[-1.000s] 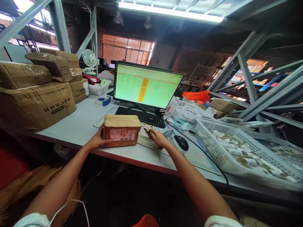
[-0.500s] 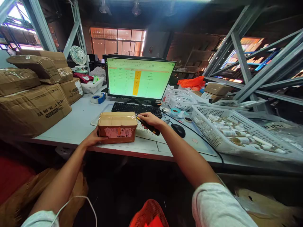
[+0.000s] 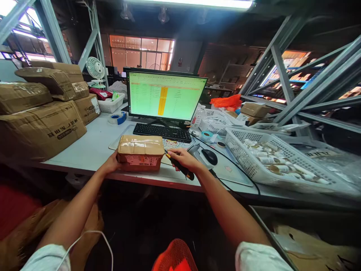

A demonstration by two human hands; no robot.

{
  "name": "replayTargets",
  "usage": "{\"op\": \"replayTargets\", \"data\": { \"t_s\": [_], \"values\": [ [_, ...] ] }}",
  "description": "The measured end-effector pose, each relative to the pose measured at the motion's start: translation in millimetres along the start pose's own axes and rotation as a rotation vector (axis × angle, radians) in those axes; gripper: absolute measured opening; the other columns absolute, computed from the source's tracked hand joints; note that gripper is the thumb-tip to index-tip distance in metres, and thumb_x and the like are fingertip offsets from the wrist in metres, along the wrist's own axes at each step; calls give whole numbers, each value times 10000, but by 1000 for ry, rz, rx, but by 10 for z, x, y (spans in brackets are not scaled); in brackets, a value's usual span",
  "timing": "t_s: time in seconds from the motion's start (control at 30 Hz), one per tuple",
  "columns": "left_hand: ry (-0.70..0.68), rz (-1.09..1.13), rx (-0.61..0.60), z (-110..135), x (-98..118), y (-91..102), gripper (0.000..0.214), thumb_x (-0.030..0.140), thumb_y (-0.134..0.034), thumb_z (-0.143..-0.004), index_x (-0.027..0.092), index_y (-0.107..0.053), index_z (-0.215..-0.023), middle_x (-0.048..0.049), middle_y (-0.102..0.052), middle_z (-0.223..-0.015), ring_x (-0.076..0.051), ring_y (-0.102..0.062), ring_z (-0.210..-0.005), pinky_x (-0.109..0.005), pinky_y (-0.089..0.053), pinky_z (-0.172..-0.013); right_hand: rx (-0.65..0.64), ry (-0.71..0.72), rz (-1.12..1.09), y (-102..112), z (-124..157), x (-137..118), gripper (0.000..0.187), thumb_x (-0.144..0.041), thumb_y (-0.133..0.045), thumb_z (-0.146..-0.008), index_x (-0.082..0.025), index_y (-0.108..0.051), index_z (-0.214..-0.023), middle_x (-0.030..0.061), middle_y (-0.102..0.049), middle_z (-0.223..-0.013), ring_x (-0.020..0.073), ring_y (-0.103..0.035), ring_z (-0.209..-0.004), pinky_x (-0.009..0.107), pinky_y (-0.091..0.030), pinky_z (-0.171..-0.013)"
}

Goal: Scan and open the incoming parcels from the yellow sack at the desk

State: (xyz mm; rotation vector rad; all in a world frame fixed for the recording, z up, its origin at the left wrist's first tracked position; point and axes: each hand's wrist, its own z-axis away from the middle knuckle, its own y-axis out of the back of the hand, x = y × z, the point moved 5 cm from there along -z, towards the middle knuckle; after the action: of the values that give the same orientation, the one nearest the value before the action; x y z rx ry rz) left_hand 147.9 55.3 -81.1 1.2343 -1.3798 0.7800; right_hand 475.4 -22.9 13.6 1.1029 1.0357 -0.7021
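**Cardboard boxes** (image 3: 36, 130): taped brown cartons stacked at the left end of the white desk (image 3: 93, 150).
**Tape roll** (image 3: 117, 118): blue and white, lying behind the desk's left part, near the monitor's left side.
**Left hand** (image 3: 111, 162): palm and fingers pressed against the left end of the parcel, gripping it from that side; the far fingers are hidden.
**Brown parcel** (image 3: 140, 153): taped box with a barcode label (image 3: 140, 160) on its near face, between the two hands, in front of the keyboard (image 3: 162, 132), at the edge of a printed desk mat (image 3: 171, 143).
**Right hand** (image 3: 183, 159): fingers closed around a black and yellow pen-shaped tool (image 3: 180, 168), its tip just beside the parcel's right end.
**Barcode scanner** (image 3: 193, 148): grey, lying just beyond the right hand, beside the black mouse (image 3: 209, 156).
**White plastic basket** (image 3: 254, 160): slatted, at the desk's right side, filled with small capped bottles (image 3: 270, 160).
**Orange netting** (image 3: 222, 101): heaped behind the basket, near small cartons.
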Motion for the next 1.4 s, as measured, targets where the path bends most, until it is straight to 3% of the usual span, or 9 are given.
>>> {"op": "replayTargets", "data": {
  "t_s": [0.1,0.23,0.37,0.47,0.63,0.83,1.2,1.3,1.4],
  "values": [
    [-58,-160,24,36,294,54,1148,537,-914,-562,155,-430,-1530,-190,-579,-1423,-394,-519,-1354,-549,-406,-1169,92,-11,17,85,11,94,484,-678,-601,-891,-195,-568,-885,-34,-569,-587,109,-535,-432,211,-470,-396],
    [-184,-744,298,215,1076,110,1097,397,-861,-664,246,-336,-1616,-169,-467,-1498,-411,-403,-1426,-594,-252,-1235,281,-53,56,287,-46,157,291,-449,-587,-955,-182,-619,-1065,-34,-548,-638,117,-558,-497,223,-511,-460],
    [-331,-1278,290,358,1651,-259,930,109,-740,-721,206,-417,-1588,-199,-425,-1512,-428,-291,-1486,-594,-87,-1270,313,-37,276,213,-79,-72,504,-248,-579,-938,-205,-513,-1435,70,-696,-1005,140,-657,-591,250,-544,-525],
    [-302,-1438,223,371,1666,-513,903,68,-668,-735,178,-409,-1592,-203,-445,-1498,-419,-312,-1476,-590,-100,-1264,278,117,514,-74,-81,-415,590,-245,-571,-953,-213,-467,-1533,132,-684,-1280,206,-727,-799,315,-595,-731],
    [-319,-1481,251,408,1577,-658,879,87,-614,-780,197,-372,-1617,-187,-454,-1493,-399,-323,-1468,-586,-133,-1251,289,212,826,-486,-205,-753,606,-236,-525,-986,-166,-436,-1582,162,-673,-1362,324,-645,-1219,425,-480,-1066],
    [-288,-1490,260,468,1635,-640,859,64,-596,-772,161,-399,-1603,-212,-453,-1479,-409,-351,-1433,-584,-176,-1234,280,133,873,-725,-378,-719,609,-229,-454,-1003,-143,-382,-1601,195,-708,-1262,327,-682,-1141,437,-512,-1004],
    [-281,-1408,350,597,1578,-481,877,91,-635,-734,220,-445,-1580,-189,-454,-1445,-407,-364,-1391,-582,-212,-1223,144,10,895,-1059,-144,-593,551,-173,-426,-977,-151,-425,-1528,209,-696,-1247,347,-683,-1114,487,-515,-959],
    [-268,-1324,455,654,1607,-326,813,157,-679,-770,208,-479,-1556,-203,-452,-1417,-421,-378,-1363,-591,-226,-1211,118,33,901,-1033,-46,-688,568,-179,-460,-979,-169,-430,-1546,190,-712,-1225,333,-686,-1104,444,-508,-955],
    [-257,-1166,545,692,1598,-147,809,299,-766,-773,212,-502,-1533,-204,-449,-1395,-434,-403,-1338,-603,-264,-1193,143,180,915,-829,110,-918,564,-237,-480,-1001,-239,-455,-1565,129,-736,-1221,310,-694,-1079,383,-500,-928]
  ]
}}
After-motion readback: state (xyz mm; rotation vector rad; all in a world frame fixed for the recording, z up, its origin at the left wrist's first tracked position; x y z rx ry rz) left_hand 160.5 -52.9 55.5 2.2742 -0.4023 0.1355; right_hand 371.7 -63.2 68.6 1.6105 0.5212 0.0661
